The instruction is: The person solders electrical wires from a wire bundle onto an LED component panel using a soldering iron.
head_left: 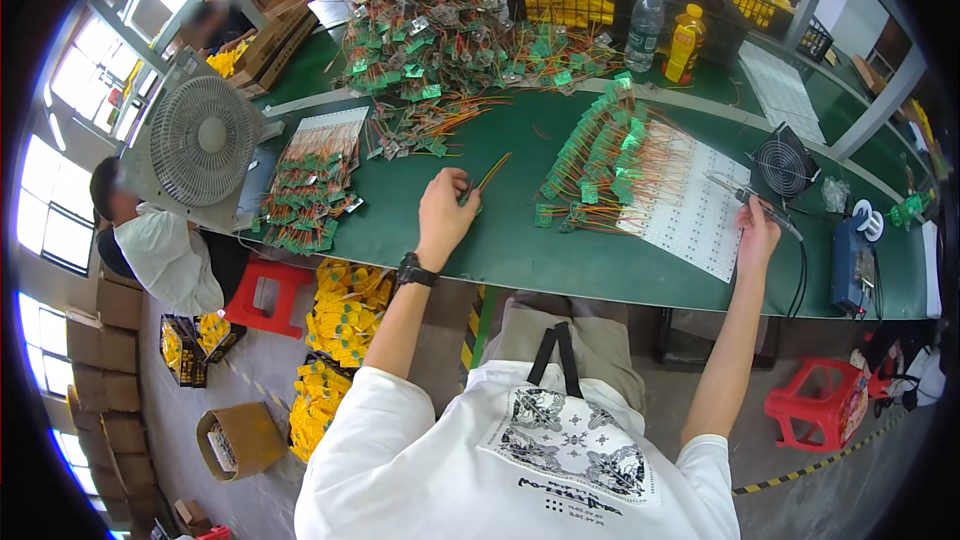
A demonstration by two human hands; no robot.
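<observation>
My left hand (447,210) is closed over the green table, pinching a small circuit board with thin orange and yellow wires (494,172) that stick out past the fingers. Most of the board is hidden by the hand. My right hand (758,232) grips a soldering iron (728,184), its metal tip pointing left above a white perforated panel (690,210). Rows of green circuit boards (598,148) lie along that panel's left side, their orange wires spread across it. Left of my left hand, another group of wired boards (310,190) lies on a second white sheet (335,123).
A large heap of wired boards (430,30) covers the table's back. A fan (203,138) stands left; a small black fan (786,162), a blue soldering station (850,265) and a solder spool (868,221) stand right. Two bottles (684,45) stand behind. Another person (165,250) sits at left.
</observation>
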